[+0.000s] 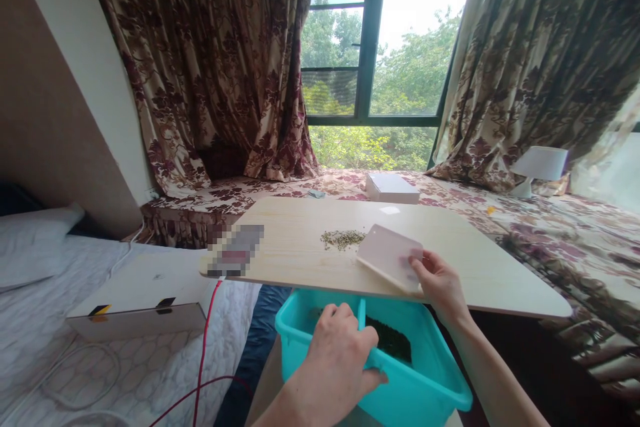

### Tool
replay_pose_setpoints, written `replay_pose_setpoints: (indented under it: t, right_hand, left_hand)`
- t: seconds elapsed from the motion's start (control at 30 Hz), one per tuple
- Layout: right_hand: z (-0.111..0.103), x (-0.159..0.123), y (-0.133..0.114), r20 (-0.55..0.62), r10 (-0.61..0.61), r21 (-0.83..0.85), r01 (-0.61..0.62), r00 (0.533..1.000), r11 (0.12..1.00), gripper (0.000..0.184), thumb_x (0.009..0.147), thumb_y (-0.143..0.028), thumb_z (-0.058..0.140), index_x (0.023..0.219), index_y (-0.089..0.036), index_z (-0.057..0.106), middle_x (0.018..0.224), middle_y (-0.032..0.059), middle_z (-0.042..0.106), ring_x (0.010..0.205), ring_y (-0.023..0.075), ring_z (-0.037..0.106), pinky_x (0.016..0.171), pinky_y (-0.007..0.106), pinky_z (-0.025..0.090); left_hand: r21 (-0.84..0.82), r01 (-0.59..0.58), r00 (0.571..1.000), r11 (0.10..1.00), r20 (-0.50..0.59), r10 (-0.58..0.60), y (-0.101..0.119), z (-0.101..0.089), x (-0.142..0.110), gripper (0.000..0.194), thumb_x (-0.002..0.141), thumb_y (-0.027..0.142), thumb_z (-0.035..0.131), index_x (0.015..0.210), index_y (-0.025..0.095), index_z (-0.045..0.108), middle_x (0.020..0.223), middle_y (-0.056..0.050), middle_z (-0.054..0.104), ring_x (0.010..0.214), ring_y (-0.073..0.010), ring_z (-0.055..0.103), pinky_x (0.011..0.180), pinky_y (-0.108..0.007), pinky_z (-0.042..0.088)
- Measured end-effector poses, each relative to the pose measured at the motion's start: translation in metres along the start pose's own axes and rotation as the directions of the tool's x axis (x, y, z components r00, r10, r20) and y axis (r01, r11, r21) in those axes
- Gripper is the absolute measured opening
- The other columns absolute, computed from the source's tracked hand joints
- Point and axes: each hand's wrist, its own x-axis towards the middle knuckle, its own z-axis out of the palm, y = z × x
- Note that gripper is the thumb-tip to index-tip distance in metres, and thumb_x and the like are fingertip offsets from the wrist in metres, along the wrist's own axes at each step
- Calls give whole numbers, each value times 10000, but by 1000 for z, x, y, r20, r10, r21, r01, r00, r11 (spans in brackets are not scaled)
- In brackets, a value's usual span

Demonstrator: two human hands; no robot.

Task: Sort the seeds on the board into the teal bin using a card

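Hand, right (443, 283): thumb and fingers are pinched on the right edge of the translucent scraper.
Translucent scraper (387, 253): a thin, frosted, plastic-looking rectangle with rounded corners is held tilted over the tabletop, beside the seed heap; whether the board is touched cannot be told.
Hand, left (337, 353): the turquoise bin is grasped at its near side, by the divider (362, 312), with the fingers curled over.
Turquoise bin (425, 393): smooth plastic, two compartments, set below the tabletop's near edge.
Seed heap (343, 239): small, grainy, greenish-brown pieces are loosely scattered mid-board, not yet gathered into the bin.
Dark granules (390, 340): a quantity is already contained in the right compartment; the left one is mostly hidden, so the portion finished cannot be judged.
Tabletop (295, 220): pale, wood-grained, with rounded corners; a pixelated object (237, 250) is joined to a red cable (204, 347).
Bed (235, 333): white quilting, on which a flat white box (145, 287) is laid.
Window (369, 47): dark-framed, flanked by floral curtains (215, 60).
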Motion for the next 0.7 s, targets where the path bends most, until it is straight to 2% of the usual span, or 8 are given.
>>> replay_pose_setpoints:
  t: [0.1, 0.2, 0.33, 0.47, 0.53, 0.6, 0.7]
  right_hand:
    - [2, 2, 1, -5, -3, -10, 3, 1000, 1000, 315, 658, -397, 656, 875, -169, 654, 794, 77, 747, 744, 227, 701, 630, 318, 556]
    - [7, 1, 1, 43, -2, 6, 2, 999, 1000, 328, 653, -429, 668, 856, -172, 656, 759, 71, 745, 726, 228, 702, 615, 313, 551]
    - [14, -8, -2, 169, 10, 44, -18, 986, 999, 371, 652, -492, 680, 858, -185, 664, 757, 71, 745, 751, 240, 702, 615, 313, 550]
    - [18, -21, -9, 336, 27, 77, -57, 941, 995, 440, 615, -564, 702, 840, -187, 686, 766, 81, 746, 752, 254, 698, 593, 316, 549]
    - [18, -24, -13, 379, 30, 86, -68, 925, 994, 442, 606, -557, 720, 844, -185, 696, 789, 83, 748, 755, 248, 696, 603, 312, 549]
    - [14, -23, -15, 336, 29, 109, -70, 941, 992, 425, 599, -530, 738, 843, -185, 697, 805, 82, 748, 758, 237, 692, 619, 304, 547]
    - [-1, -12, -13, 137, 38, 144, -57, 990, 988, 399, 610, -480, 742, 870, -183, 687, 831, 78, 747, 765, 222, 689, 640, 296, 543]
  left_hand:
    - [-6, 5, 1000, 1000, -6, -5, 0, 0, 0, 317, 702, 487, 714, 805, 203, 620, 853, -50, 597, 901, -234, 504, 801, -371, 390]
    - [-12, 8, 1000, 1000, -2, -8, 0, -1, 1, 316, 697, 487, 717, 802, 204, 623, 852, -50, 592, 897, -233, 502, 803, -371, 388]
    - [-10, 10, 1000, 1000, -1, -10, 1, -3, 1, 321, 690, 487, 726, 800, 202, 629, 850, -52, 599, 897, -233, 506, 808, -368, 391]
    - [-7, 8, 1000, 1000, -22, -8, 0, -1, 0, 333, 686, 499, 729, 802, 202, 632, 842, -51, 606, 902, -233, 509, 823, -370, 391]
    - [-7, 3, 999, 1000, -32, -3, -2, 0, -1, 326, 686, 491, 732, 801, 203, 632, 832, -47, 607, 904, -232, 510, 825, -369, 391]
    - [-13, 2, 999, 1000, -36, -2, -5, -1, -3, 311, 683, 475, 738, 791, 204, 629, 824, -41, 606, 900, -229, 511, 823, -367, 392]
    - [-42, 15, 999, 999, -35, -17, -9, -5, -9, 315, 675, 480, 743, 786, 208, 628, 827, -32, 604, 890, -224, 514, 821, -370, 392]
